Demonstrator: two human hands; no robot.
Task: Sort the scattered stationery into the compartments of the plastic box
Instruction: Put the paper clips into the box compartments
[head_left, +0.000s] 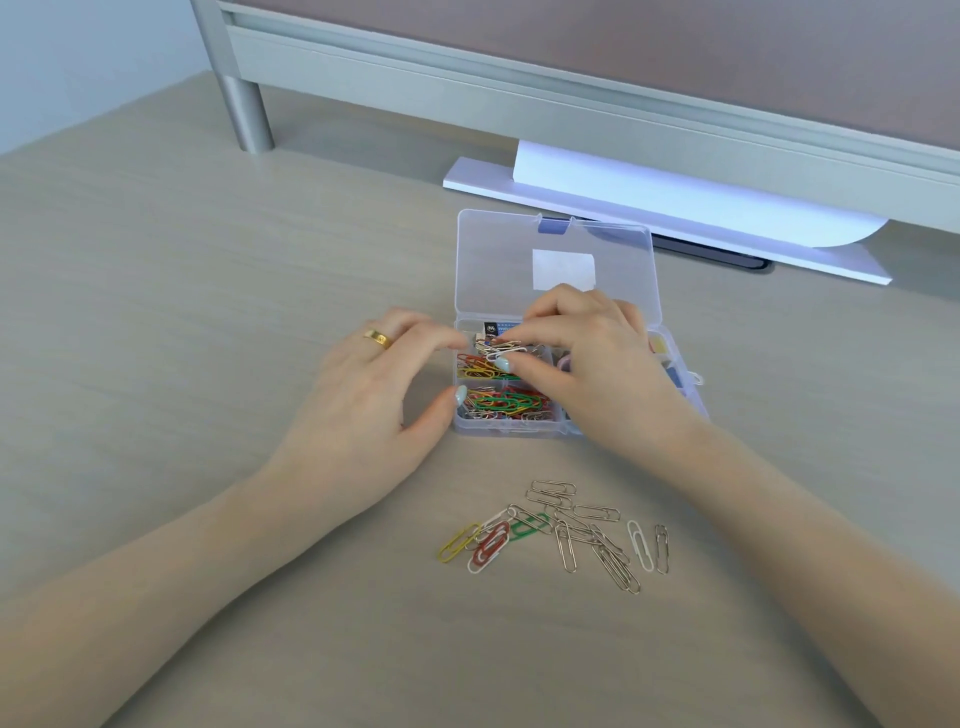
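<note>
Plastic box (558, 249) lay open on the worktop (208, 260); the left hand (363, 395) steadied its side, grip released; the right hand (587, 353) pinched a clip (503, 345) over a rear compartment, seemingly to drop it; more clips (558, 530) waited nearer.

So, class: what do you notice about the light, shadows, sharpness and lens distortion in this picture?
Head view: soft, even light, with only faint shadows under the left hand and right hand; the white paper at the back is washed out by glare; the loose paper clips look sharp; the wide lens bends the grey rail and stretches the forearms at the bottom corners.
</note>
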